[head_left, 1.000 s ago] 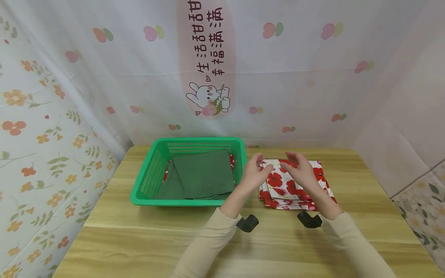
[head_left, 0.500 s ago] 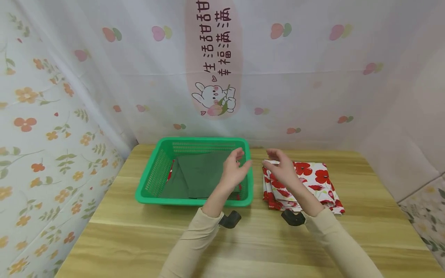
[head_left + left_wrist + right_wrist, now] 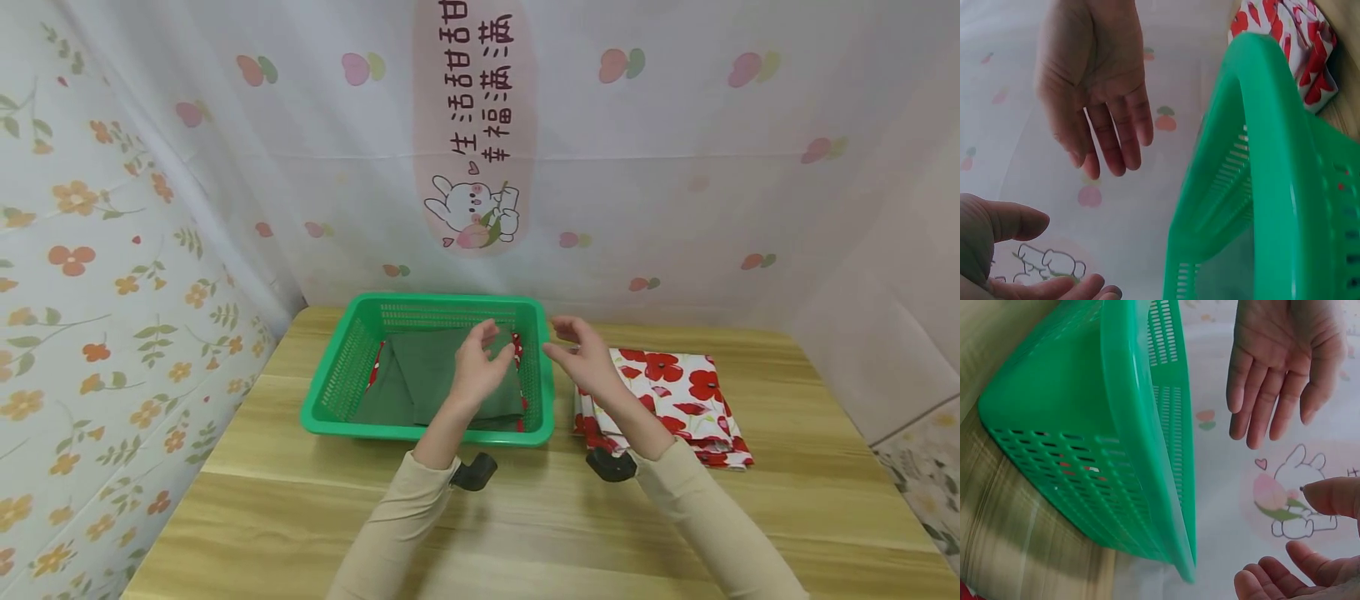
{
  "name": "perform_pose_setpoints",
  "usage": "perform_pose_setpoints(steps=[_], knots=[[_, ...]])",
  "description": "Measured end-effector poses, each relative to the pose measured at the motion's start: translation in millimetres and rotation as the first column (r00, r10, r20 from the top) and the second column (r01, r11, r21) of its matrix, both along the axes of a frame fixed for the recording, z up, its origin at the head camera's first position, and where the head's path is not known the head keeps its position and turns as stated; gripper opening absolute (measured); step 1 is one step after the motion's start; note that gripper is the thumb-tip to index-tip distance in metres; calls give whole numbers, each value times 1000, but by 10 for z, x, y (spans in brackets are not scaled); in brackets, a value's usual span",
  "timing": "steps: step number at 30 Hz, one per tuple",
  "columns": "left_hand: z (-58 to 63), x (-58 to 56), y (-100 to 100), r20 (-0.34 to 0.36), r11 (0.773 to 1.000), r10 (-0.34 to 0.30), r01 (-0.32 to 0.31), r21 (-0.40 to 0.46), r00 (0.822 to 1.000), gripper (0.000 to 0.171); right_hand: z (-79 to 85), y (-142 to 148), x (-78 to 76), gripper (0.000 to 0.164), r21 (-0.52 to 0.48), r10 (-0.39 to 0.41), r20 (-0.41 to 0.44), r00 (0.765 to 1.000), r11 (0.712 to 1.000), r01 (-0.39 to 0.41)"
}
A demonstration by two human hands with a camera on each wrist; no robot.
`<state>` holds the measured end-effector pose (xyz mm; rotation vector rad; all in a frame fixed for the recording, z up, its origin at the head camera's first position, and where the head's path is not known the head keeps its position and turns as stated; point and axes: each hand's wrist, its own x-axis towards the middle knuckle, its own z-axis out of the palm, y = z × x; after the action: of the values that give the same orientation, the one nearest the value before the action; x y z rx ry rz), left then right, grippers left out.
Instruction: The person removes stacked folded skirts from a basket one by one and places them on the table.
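Note:
My left hand (image 3: pixel 477 367) hovers over the right part of a green plastic basket (image 3: pixel 345 427), its fingers relaxed and holding nothing. Inside the basket lie folded dark green cloths (image 3: pixel 431 375), with red and white patterned fabric showing at their edges. My right hand (image 3: pixel 591 360) is in the air just past the basket's right rim, also without anything in it. A stack of folded white cloths with red flowers (image 3: pixel 686 396) lies on the table to the right, partly covered by the right forearm. In the left wrist view, the right hand (image 3: pixel 1100 87) faces the left hand (image 3: pixel 1007 250), palms inward.
The wooden table (image 3: pixel 525 533) carries the basket and the cloth stack side by side near its back edge. A white printed curtain (image 3: pixel 660 200) hangs right behind, and a flowered one (image 3: pixel 112 333) closes off the left side.
Both hands have moved left together, away from above the floral cloth stack toward the basket. The head view has shifted slightly. Basket and cloths stay where they were on the table.

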<state>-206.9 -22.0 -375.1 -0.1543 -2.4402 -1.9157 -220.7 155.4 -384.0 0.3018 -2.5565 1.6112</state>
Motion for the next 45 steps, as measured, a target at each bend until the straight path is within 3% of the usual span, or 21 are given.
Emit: perform_pose_setpoints(steps=[15, 24, 29, 40, 45], knots=[[-48, -24, -380, 21, 996, 89, -89, -19, 996, 51, -31, -226, -74, 48, 25, 53, 72, 996, 998, -55], [-146, -57, -641, 26, 989, 144, -143, -30, 989, 52, -65, -336, -118, 53, 66, 75, 184, 980, 994, -88], [-217, -43, -806, -3, 980, 194, -194, -55, 981, 50, -59, -402, -133, 58, 87, 117, 245, 962, 986, -142], [-276, -128, -1176, 147, 963, 237, -212, -167, 960, 50, -79, -504, -190, 71, 68, 191, 399, 897, 969, -237], [-322, -191, -1315, 176, 950, 229, -180, -255, 957, 49, -88, -539, -198, 73, 99, 197, 423, 884, 960, -261]])
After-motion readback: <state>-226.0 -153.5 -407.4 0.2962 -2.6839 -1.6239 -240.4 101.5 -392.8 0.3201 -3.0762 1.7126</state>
